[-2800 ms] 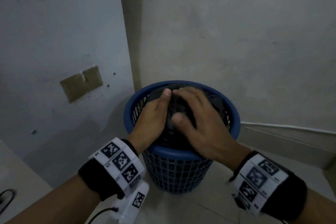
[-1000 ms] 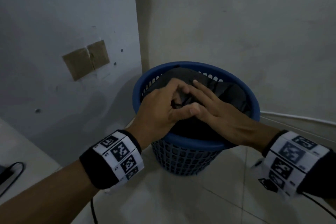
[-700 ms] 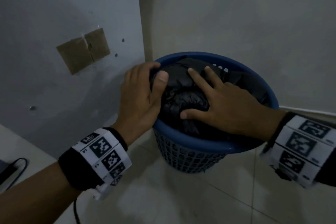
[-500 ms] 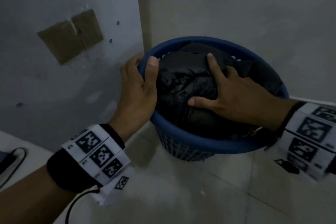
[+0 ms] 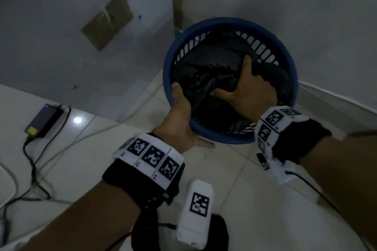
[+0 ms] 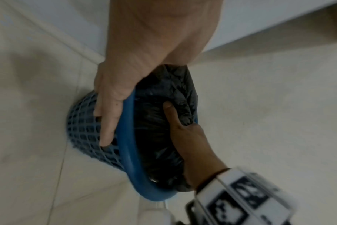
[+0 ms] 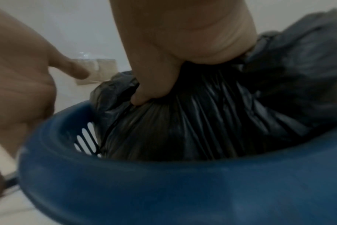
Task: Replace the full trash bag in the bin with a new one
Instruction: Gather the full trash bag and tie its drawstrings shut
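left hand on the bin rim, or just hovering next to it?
Touching. In the left wrist view the left hand wraps the blue bin rim: fingers on the outer mesh, palm over the edge, no gap. The head view agrees.

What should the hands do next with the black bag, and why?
Probably lift it straight up. The right hand already grips the gathered top of the black bag, and the left hand holds the blue bin by its rim, so it should stay down.

Bare forearms, black wristbands [image 5: 142, 177] with white square-coded marker strips, white wrist cameras [image 5: 195, 214], thin black cables.
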`<action>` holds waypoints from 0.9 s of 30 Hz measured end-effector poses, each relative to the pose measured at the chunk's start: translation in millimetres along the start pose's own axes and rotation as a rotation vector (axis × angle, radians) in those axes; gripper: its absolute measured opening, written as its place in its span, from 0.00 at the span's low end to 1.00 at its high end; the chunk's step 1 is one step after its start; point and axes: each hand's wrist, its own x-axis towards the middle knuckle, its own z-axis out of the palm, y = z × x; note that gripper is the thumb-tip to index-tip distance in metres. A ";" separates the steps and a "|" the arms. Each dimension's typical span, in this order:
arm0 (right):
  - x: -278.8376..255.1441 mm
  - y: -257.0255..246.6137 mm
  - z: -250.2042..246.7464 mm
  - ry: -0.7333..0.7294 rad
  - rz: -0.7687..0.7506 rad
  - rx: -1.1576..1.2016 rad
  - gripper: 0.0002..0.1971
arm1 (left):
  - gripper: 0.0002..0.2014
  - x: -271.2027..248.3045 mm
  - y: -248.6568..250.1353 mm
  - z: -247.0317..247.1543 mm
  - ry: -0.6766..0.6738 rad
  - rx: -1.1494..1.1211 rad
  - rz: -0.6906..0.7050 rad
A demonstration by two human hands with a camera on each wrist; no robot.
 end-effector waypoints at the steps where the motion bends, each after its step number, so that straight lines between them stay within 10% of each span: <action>1: -0.8 0.0 0.4 -0.001 0.018 0.046 0.60 | 0.47 -1.8 -0.2 1.6 -0.031 -0.032 -0.021; 14: 15.0 8.5 -17.1 -0.020 -0.082 0.128 0.28 | 0.47 1.0 7.9 3.2 -0.081 -0.173 0.065; 21: 0.9 -8.8 -25.5 -0.003 -0.128 0.284 0.33 | 0.61 13.2 13.7 -5.9 -0.044 -0.295 0.242; 27: -34.5 -33.0 -46.7 -0.033 -0.397 0.175 0.31 | 0.36 -1.8 13.0 1.0 -0.041 -0.423 0.418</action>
